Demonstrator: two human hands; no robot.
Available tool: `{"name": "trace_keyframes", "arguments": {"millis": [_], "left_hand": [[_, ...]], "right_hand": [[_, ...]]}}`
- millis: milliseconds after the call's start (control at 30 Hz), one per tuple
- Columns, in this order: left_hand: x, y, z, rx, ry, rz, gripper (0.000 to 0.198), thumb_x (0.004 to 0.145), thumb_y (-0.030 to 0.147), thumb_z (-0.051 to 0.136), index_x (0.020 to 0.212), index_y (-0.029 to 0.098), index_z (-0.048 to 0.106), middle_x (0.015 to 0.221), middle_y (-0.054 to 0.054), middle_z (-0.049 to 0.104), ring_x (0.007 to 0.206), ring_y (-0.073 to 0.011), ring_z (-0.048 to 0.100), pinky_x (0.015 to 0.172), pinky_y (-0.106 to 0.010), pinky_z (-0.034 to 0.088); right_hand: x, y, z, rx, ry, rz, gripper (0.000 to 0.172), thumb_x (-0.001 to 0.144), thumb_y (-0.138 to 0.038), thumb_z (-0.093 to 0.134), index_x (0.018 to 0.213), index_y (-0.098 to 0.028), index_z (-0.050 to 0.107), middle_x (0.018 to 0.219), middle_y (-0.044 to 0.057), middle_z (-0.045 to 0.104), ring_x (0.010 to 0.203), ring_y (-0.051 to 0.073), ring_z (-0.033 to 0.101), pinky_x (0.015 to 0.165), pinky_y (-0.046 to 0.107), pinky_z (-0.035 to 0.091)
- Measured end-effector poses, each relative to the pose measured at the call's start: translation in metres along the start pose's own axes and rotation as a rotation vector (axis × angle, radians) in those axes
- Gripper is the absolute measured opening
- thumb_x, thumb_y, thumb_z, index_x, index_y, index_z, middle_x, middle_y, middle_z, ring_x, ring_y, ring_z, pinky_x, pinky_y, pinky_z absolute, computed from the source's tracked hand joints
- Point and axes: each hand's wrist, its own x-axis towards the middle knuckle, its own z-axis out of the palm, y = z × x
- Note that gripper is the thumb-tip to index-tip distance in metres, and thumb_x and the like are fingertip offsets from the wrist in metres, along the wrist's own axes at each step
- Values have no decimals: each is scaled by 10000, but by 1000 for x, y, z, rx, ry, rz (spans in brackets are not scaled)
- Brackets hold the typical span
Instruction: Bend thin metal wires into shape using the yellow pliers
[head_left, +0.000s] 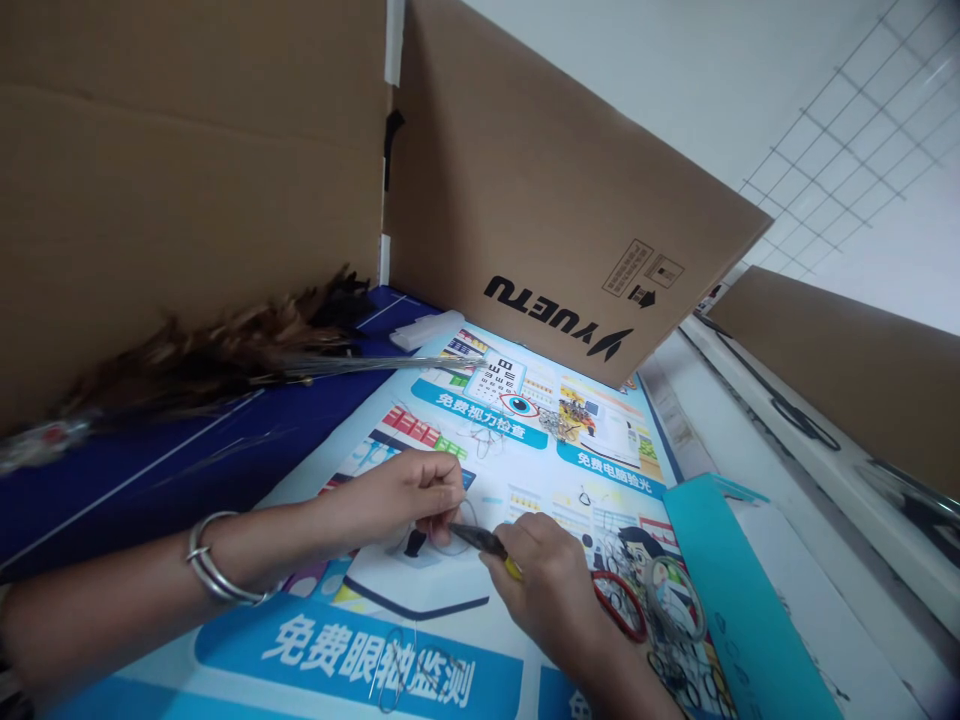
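Observation:
My right hand (544, 570) is wrapped round pliers (480, 538) with dark jaws and a yellow grip. Their tip points left, at the fingertips of my left hand (435, 490). That hand is closed in a pinch on a thin wire (452, 545), which curves into a loop below the fingers. Whether the jaws bite the wire I cannot tell. Beside my right wrist lie a red loop (622, 606) and a pale grey ring (676, 600). Bent wire pieces (390, 675) rest on the printed sheet (480, 480) in front of me.
Cardboard panels (525, 180) stand at the left and back. Brown feathers (217, 345) lie along the left panel, with a bundle of straight wires (382, 365) reaching right. A small heap of wire bits (570, 422) sits farther back. A teal box (739, 590) is at the right.

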Motion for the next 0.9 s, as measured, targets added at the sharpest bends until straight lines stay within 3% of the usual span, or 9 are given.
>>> {"name": "trace_keyframes", "arguments": {"millis": [233,467,900], "left_hand": [[-3,6,-1,338,-52,98,193,867,282,525,698,189,547,642,18,639,618,-144,568,573,-225,384],[-9,18,2,566,-93,144,198,870,263,488,703,176,550,638,35,590,614,-123,508,574,-213,346],[-10,18,5,606,-124,182,216,867,280,462,681,180,509,607,37,538,581,-114,471,553,-211,323]], "right_hand": [[2,2,-8,111,-262,128,160,797,-272,677,698,-204,571,701,-14,603,672,134,562,586,221,324],[8,8,-11,324,-398,207,203,783,-242,661,629,-189,539,635,-39,541,637,101,520,591,198,302],[7,14,-9,439,-425,224,186,749,-204,685,623,-189,549,601,-71,456,574,68,432,544,196,255]]}}
